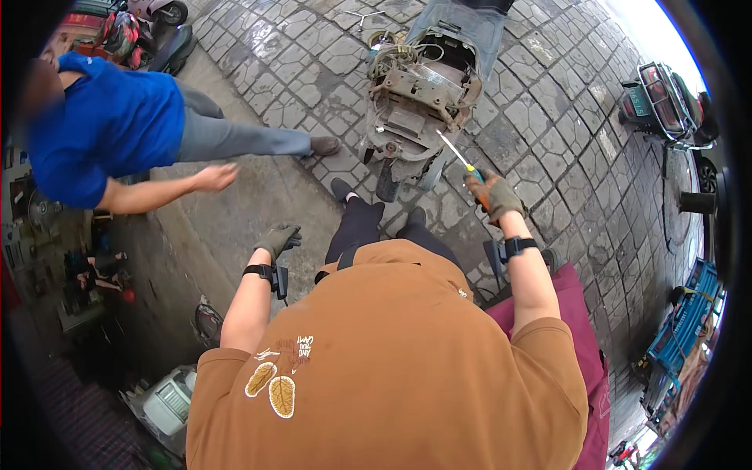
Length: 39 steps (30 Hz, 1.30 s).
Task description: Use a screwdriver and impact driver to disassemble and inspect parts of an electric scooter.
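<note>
My right hand (493, 196), in a grey-green and orange work glove, is closed round the handle of a screwdriver (453, 147). Its handle is yellow and teal, and the long thin shaft slants up and left toward a partly stripped scooter (415, 102). The shaft's tip lies in line with the scooter's right side; whether it touches cannot be made out. My left hand (280, 239), also gloved, hangs beside my left thigh with nothing in it, its fingers loosely bent and apart. Bare metal frame and loose cables show where the scooter's panels are off.
At the left a person in a blue shirt (110, 125) stands with one foot near the scooter. A metal stand (363, 16) lies on the paving behind it. Another scooter (662, 102) and a blue cart (683, 321) stand at the right. Maroon cloth (576, 337) is beside me.
</note>
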Tool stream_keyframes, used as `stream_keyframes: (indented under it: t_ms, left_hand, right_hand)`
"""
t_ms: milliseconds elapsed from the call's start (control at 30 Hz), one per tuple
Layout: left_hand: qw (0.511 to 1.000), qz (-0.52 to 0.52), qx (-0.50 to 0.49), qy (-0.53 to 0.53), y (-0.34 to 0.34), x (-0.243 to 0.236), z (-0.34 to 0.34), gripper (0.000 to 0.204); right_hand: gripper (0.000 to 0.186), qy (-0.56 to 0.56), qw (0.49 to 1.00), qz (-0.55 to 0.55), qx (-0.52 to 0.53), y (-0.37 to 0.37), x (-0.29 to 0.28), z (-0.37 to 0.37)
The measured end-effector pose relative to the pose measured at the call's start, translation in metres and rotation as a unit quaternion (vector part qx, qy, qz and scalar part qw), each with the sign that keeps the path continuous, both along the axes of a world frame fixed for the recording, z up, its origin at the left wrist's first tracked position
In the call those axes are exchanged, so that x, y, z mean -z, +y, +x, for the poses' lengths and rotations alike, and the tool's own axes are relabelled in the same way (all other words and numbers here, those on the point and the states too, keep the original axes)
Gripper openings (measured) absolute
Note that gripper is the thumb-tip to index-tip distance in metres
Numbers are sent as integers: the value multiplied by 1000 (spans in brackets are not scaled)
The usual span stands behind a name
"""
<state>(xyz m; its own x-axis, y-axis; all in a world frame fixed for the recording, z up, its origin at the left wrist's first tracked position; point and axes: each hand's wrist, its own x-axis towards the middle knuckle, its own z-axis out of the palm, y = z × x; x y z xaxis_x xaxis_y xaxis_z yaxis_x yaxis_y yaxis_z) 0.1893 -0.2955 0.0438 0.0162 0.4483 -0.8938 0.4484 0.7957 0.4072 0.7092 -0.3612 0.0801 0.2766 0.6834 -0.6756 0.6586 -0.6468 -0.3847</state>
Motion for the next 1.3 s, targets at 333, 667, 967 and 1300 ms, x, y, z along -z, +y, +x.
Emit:
stream_keyframes:
  t_ms: [333, 667, 967, 1300]
  left_hand:
    - [999, 19, 24, 13, -16, -12, 9, 31]
    - [998, -4, -25, 49, -60, 1, -15, 28]
    - [999, 31, -31, 12, -58, 11, -8, 26]
    - [999, 24, -32, 2, -57, 16, -5, 24]
  right_hand:
    - [48, -126, 966, -22, -224, 64, 144, 4]
    - [49, -112, 975, 11, -193, 29, 35, -15]
    - [54, -122, 950, -26, -285, 17, 47, -14]
    - [61, -111, 982, -91, -120, 7, 21, -17]
